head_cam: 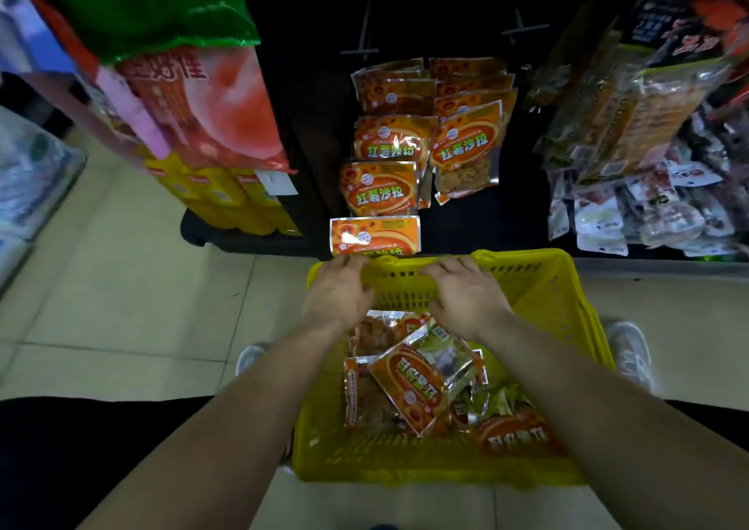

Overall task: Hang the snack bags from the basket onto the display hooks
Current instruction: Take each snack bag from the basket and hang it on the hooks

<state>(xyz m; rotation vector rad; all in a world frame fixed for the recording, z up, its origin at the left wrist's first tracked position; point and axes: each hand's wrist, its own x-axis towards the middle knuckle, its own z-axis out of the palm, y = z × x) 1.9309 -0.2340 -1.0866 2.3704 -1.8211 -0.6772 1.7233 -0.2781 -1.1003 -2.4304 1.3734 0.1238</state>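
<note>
A yellow plastic basket (567, 286) stands on the floor in front of me with several orange snack bags (417, 379) lying in it. More of the same orange bags (389, 140) hang in two columns on display hooks against the dark rack. The nearest orange bag (375, 235) sits just above the basket's far rim, its lower half hidden. My left hand (338, 292) reaches over the rim and its fingertips grip that bag's lower left corner. My right hand (466, 298) lies over the rim with fingers spread, just right of the bag.
Large green and pink bags (194, 95) hang at the left, with yellow packs (227, 201) beneath. Clear and white packets (640, 213) crowd the right side of the rack. Two bare hooks (364, 39) stick out above the orange bags. Pale floor tiles (121, 286) lie to the left.
</note>
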